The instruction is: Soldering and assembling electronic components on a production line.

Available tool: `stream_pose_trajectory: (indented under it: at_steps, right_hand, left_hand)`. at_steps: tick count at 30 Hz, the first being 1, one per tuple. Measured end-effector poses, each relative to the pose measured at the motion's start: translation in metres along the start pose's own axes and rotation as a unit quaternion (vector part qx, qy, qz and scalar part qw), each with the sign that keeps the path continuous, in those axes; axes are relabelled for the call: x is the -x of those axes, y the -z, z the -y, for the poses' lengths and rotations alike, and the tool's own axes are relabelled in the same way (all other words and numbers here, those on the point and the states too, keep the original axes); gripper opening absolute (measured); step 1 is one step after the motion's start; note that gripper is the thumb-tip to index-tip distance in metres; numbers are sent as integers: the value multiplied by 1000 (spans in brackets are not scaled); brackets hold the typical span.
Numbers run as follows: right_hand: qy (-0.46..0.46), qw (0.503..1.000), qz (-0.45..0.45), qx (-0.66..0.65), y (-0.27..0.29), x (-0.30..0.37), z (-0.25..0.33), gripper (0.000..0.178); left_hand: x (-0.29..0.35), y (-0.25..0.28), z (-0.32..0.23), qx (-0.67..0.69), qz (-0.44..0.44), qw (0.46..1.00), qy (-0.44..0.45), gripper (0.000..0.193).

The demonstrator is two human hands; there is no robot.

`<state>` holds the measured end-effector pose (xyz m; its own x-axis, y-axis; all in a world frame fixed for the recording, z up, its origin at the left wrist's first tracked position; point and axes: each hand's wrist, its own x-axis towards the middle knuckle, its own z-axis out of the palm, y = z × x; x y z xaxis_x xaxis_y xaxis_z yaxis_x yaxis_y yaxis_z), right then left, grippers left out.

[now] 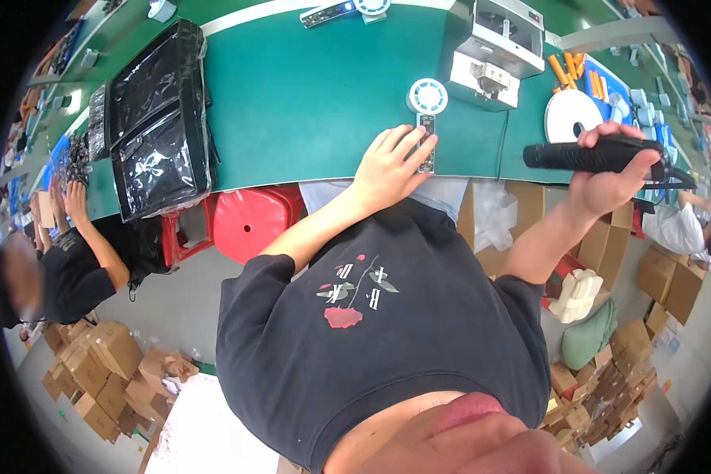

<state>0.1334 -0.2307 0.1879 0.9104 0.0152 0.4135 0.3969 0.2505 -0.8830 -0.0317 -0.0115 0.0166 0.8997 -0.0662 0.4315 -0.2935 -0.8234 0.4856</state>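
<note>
A small handheld fan (429,96) with a white and pale blue round head lies on the green bench, its handle (426,162) toward me and a circuit board showing in it. My left hand (393,162) rests over this handle, fingers spread and fingertips touching it. Over the bench's right front edge, my right hand (608,170) is closed around a black, ribbed, corded hand tool (565,156). The tool lies nearly level with its thick end pointing left; no bit shows at that end. Its cord leaves from the right end.
A grey machine (494,47) stands at the back right, beside a white reel (565,114) and orange cylinders (561,71). Black plastic-wrapped trays (162,110) lie at left. Another fan (371,8) is at the far edge. A co-worker's arm (95,229) reaches in at left, near a red stool (249,221).
</note>
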Motion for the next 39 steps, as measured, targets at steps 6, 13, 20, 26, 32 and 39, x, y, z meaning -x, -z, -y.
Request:
stream_pose_trajectory:
  at_steps: [6,13,20,26,32,39]
  right_hand:
    - [86,996,16,-17,-48,-33,-4,51]
    - [109,994,-2,-18,-84,-55,-23,39]
    - [112,990,7,82,-89,-53,-46,41]
    - [82,996,31,-22,-94,-18,-39,33]
    - [81,993,77,-33,-111,14,-36,36]
    - [64,994,68,-55,-116,23,-46,31]
  left_hand:
    - [-2,-1,1,18,5,1000,-22,64]
    - [-1,-3,2,12,12,1000,-12,64]
    - [-4,-5,0,-6,11,1000,-10,63]
    - [-5,-5,0,-13,0,1000,-12,63]
    - [-7,-8,-3,-25,-6,1000,-17,62]
    - [-4,-11,-2,-6,11,1000,-12,62]
